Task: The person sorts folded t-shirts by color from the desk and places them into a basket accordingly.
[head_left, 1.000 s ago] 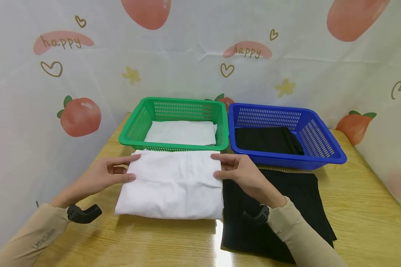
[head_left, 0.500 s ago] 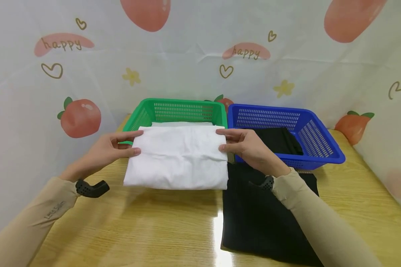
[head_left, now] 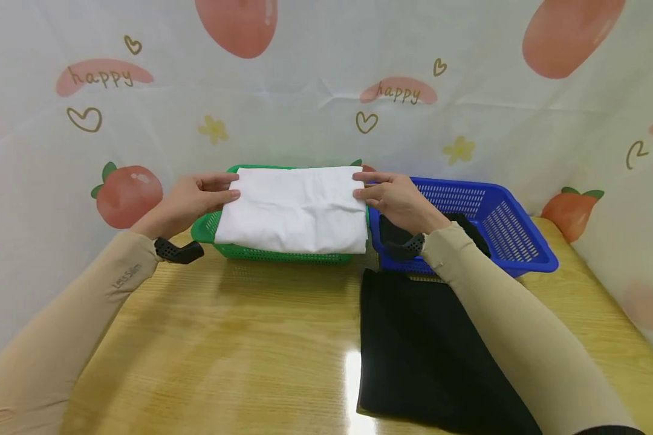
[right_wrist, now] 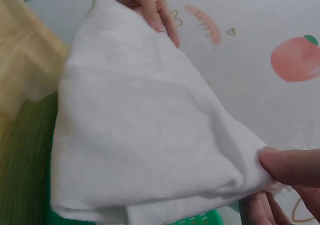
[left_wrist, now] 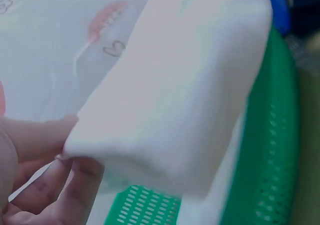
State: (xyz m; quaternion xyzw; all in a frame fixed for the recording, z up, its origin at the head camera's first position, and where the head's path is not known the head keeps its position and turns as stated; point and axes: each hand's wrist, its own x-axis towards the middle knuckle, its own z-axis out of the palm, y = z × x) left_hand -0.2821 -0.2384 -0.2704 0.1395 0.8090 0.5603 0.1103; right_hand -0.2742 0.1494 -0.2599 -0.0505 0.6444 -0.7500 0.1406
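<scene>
I am holding a folded white cloth [head_left: 299, 208] over the green basket [head_left: 283, 257], my left hand [head_left: 193, 196] and right hand [head_left: 397, 196] each pinching a short edge between thumb and fingers, neither grip being nearer. The cloth is stretching between them, its long axis running along the basket's length. Behind the basket, the backdrop [head_left: 283, 121] is showing "happy" twice; nearer than the basket, my left sleeve [head_left: 103, 302] is carrying lettering, apparently "Lets Slim".
</scene>
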